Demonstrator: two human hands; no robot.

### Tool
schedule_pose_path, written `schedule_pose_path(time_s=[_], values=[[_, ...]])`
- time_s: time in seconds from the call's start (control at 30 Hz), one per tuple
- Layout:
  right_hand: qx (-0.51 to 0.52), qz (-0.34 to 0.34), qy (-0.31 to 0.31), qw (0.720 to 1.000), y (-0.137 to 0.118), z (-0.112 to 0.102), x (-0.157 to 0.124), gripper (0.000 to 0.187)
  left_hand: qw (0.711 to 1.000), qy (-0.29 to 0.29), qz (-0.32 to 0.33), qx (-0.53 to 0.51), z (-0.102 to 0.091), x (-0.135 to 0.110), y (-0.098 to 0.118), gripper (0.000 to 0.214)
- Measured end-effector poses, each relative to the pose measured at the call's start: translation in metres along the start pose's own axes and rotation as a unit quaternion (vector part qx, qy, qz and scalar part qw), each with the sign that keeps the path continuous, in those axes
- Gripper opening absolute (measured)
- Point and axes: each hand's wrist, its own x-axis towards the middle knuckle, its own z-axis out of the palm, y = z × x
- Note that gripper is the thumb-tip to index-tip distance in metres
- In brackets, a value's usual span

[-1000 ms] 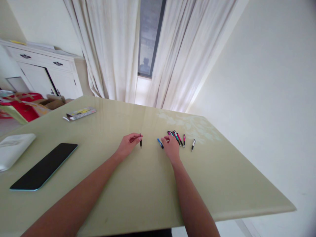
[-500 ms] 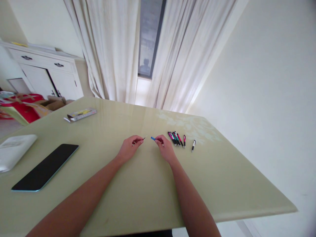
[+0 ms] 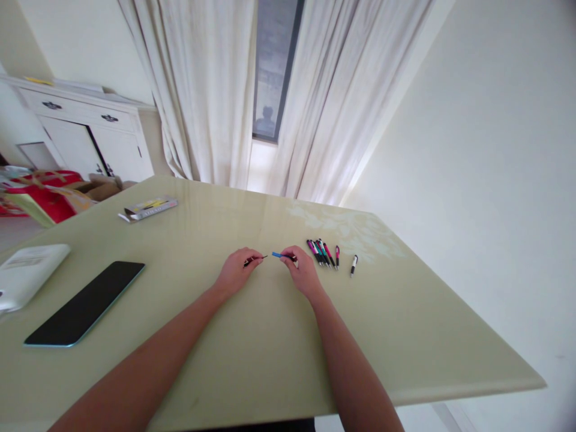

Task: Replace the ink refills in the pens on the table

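My left hand (image 3: 236, 271) pinches a thin black pen part (image 3: 255, 259) whose tip points right. My right hand (image 3: 302, 271) pinches a blue pen barrel (image 3: 279, 255) whose end points left toward that tip; the two ends are a short gap apart above the pale green table (image 3: 279, 336). Just right of my right hand lies a bunch of several coloured pens (image 3: 323, 252), pink, green and black. A white-and-black pen (image 3: 353, 264) lies alone further right.
A dark tablet (image 3: 85, 303) lies at the left, with a white box (image 3: 27, 273) beyond it at the table's left edge. A flat grey and yellow carton (image 3: 148, 208) sits at the far left. Curtains, a white cabinet and red bags stand behind the table.
My right hand picked the blue pen up off the table and moved left. My left hand turned its black part from upright to pointing right. The two ends have come close together.
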Motion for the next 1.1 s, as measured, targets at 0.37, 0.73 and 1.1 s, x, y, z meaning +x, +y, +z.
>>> schedule_pose_path(time_s=[0.37, 0.73, 1.1], values=[[0.009, 0.014, -0.04, 0.999, -0.0027, -0.0058, 0.0002, 0.009, 0.999, -0.034, 0.027, 0.015, 0.0001, -0.0007, -0.0005, 0.018], [0.008, 0.004, -0.048, 0.999, -0.007, -0.0089, 0.0006, 0.007, 0.999, -0.033, 0.013, -0.006, 0.0002, -0.0015, 0.0011, 0.013], [-0.024, -0.006, -0.122, 0.992, -0.0088, -0.002, -0.0021, 0.01, 0.997, -0.066, 0.035, 0.0, 0.0016, -0.0029, 0.0039, 0.014]])
